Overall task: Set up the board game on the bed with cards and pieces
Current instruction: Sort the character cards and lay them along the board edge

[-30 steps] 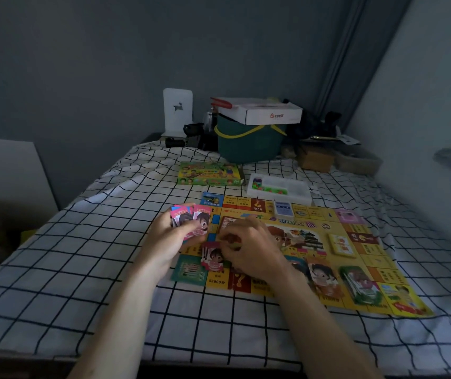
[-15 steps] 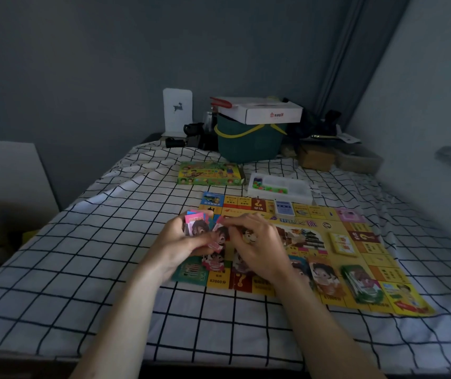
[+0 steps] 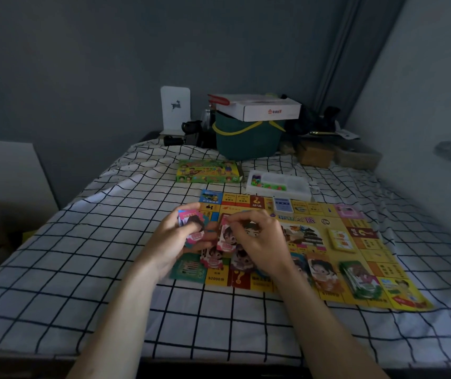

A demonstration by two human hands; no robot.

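Note:
A yellow game board (image 3: 355, 258) lies flat on the checked bed sheet. My left hand (image 3: 175, 242) grips a small stack of pink character cards (image 3: 191, 224) over the board's left edge. My right hand (image 3: 260, 242) pinches one character card (image 3: 227, 237) by its top, just right of the stack. Two character cards (image 3: 213, 258) lie on the board's near edge under my hands, and another character card (image 3: 324, 272) lies further right. A green card stack (image 3: 358, 280), a yellow card stack (image 3: 340, 239) and a blue card stack (image 3: 283, 205) sit on the board.
The green game box (image 3: 208, 175) and a white tray of small coloured pieces (image 3: 279, 186) lie beyond the board. A dark green basket (image 3: 246, 140) with a white carton on top stands at the bed's head. A wall runs along the right side.
My right hand rose from the board's near edge to the stack in my left hand and now pinches a card drawn away from it. Another card lies on the near edge.

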